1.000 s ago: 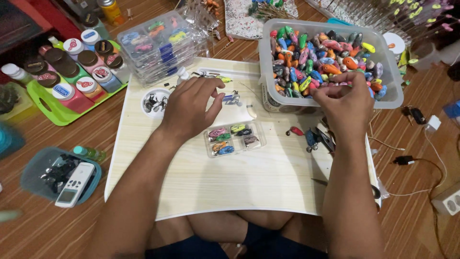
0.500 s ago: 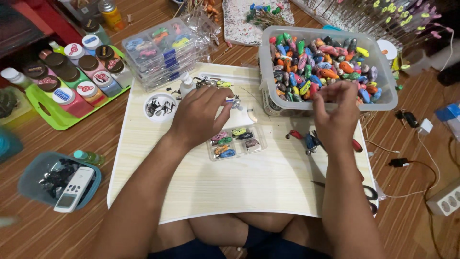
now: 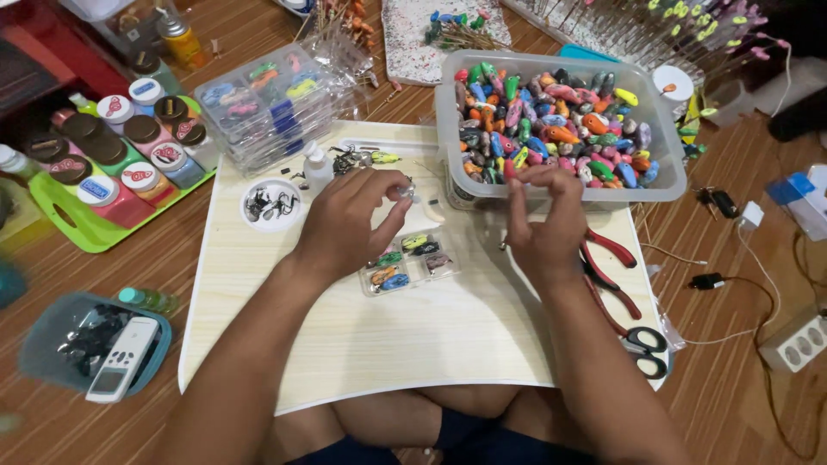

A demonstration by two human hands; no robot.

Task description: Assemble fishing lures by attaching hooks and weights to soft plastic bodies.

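A person sits with a pale wooden board (image 3: 413, 344) across the lap as a work surface. The left hand (image 3: 349, 224) pinches a tiny metal piece (image 3: 405, 188) between thumb and forefinger, above a small clear compartment box (image 3: 412, 261) of little coloured lures. The right hand (image 3: 544, 220) hovers just in front of a large clear tub (image 3: 663, 164) heaped with bright lures; its fingers are curled together, but whether they grasp anything cannot be told. Red-handled pliers (image 3: 613, 258) and black scissors (image 3: 646, 349) lie beside the right wrist. A small round white dish of hooks (image 3: 271, 205) sits left of the left hand.
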